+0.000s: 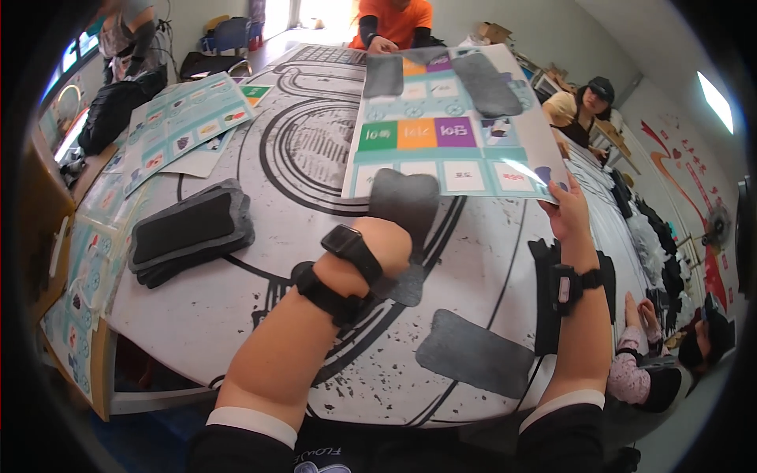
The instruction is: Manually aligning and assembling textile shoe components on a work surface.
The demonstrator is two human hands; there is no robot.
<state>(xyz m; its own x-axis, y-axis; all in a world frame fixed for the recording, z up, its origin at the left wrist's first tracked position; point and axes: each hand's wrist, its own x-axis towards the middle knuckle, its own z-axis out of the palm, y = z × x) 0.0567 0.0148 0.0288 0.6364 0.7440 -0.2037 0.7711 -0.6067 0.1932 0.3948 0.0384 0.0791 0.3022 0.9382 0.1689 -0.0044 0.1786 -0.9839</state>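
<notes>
My right hand (569,209) pinches the near right corner of a large printed sheet (426,167) with pale blue, green, orange and purple panels. Dark grey rounded pads (487,85) lie on its far part. My left hand (390,243), with the wrist bent, is low over the table beside another dark grey pad (404,193) that overlaps the sheet's near edge. The left fingers are turned down and hidden, so what they hold does not show. A loose grey pad (475,352) rests between my forearms.
A stack of dark pads (193,232) sits at the left on the white, black-lined table (236,296). More printed sheets (185,126) are piled at the far left. Across the table, a person in orange (398,24) has a hand at the sheet's far edge. Others are at the right.
</notes>
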